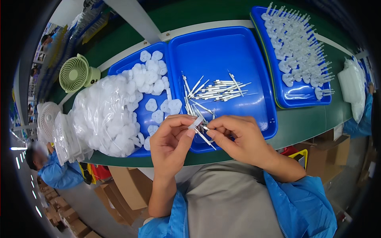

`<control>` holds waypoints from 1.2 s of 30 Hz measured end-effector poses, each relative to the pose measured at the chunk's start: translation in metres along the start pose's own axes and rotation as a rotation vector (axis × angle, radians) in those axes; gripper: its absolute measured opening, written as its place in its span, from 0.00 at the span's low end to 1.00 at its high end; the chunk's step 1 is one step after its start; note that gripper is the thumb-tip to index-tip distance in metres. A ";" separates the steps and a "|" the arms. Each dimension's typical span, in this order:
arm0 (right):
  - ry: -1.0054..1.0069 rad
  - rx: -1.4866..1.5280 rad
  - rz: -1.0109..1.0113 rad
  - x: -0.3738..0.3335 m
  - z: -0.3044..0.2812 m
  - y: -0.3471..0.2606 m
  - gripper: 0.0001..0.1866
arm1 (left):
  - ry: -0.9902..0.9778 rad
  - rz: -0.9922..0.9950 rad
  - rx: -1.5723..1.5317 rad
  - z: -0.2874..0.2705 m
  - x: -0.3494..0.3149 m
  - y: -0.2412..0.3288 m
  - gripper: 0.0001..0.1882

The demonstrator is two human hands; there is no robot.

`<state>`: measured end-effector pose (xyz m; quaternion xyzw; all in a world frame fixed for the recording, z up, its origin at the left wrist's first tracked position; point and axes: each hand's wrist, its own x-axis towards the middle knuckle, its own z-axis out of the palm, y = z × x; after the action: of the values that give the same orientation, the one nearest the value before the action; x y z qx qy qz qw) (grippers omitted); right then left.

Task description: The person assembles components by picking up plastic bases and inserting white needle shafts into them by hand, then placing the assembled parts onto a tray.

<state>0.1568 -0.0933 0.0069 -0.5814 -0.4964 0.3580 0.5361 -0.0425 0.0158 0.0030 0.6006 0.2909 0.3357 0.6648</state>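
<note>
My left hand [170, 139] pinches a small translucent white plastic piece [196, 122] between thumb and fingers. Close against it, my right hand [240, 137] is closed at the fingertips on a thin white stick [205, 127], mostly hidden by the fingers. Both hands are over the near edge of the middle blue tray [216, 43]. In that tray lies a loose pile of thin white sticks with dark bands [222, 90], some of them just beyond my fingertips.
A left blue tray [149, 101] carries white rounded plastic discs [151, 77] and a clear bag of more [105, 115]. On the right, another blue tray [303, 101] holds rows of discs with sticks attached [295, 47]. A green fan [74, 74] and a plastic-wrapped bundle [352, 89] flank them.
</note>
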 end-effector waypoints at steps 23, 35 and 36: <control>-0.014 -0.066 -0.058 0.002 0.005 0.003 0.04 | -0.014 0.036 0.040 -0.003 -0.006 -0.004 0.12; -0.075 -0.088 0.000 -0.005 -0.006 0.001 0.04 | -0.022 -0.006 -0.018 0.005 -0.012 -0.006 0.11; -0.079 -0.081 -0.009 -0.006 -0.007 0.000 0.04 | -0.023 -0.006 -0.018 0.006 -0.012 -0.006 0.11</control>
<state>0.1617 -0.1005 0.0071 -0.5859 -0.5340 0.3579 0.4935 -0.0449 0.0023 -0.0021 0.5974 0.2821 0.3294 0.6746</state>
